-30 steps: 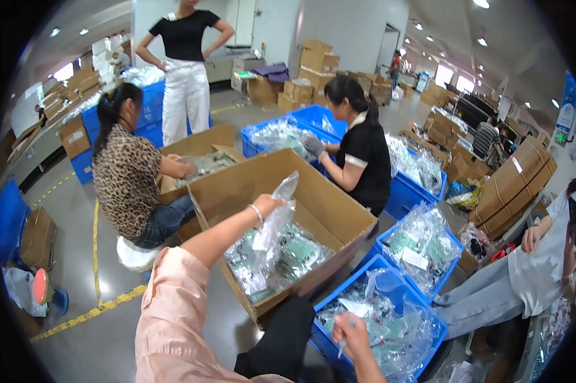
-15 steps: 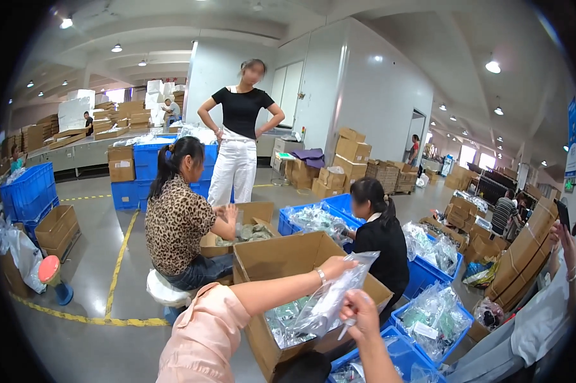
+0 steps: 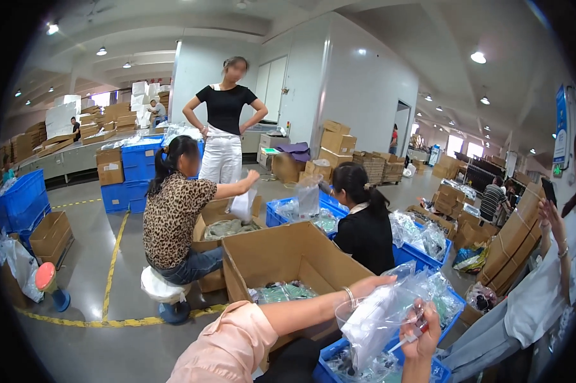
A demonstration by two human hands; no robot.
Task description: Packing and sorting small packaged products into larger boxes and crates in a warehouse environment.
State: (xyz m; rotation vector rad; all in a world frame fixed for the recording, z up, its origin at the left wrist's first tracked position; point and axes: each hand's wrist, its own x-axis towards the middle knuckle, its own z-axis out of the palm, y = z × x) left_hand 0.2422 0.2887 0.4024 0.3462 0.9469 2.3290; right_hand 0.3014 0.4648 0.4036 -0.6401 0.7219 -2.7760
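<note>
My left hand grips the top of a clear plastic bag with white, sheet-like contents. The bag hangs over a blue crate that holds more bagged items. Beside the bag's right edge, the curled fingers of my right hand hold a thin white stick-like thing with a red part; its exact kind is unclear. Just left of the bag stands an open cardboard box, with bagged green circuit boards inside.
A co-worker in a leopard-print top sits beyond the box, another in black to its right. A third person stands behind them. Blue crates of bagged parts line the right. At far right, someone holds up a phone.
Both my hands and the bag have moved right and down, from over the cardboard box to over the blue crate. The leopard-print co-worker has raised an arm with a white item.
</note>
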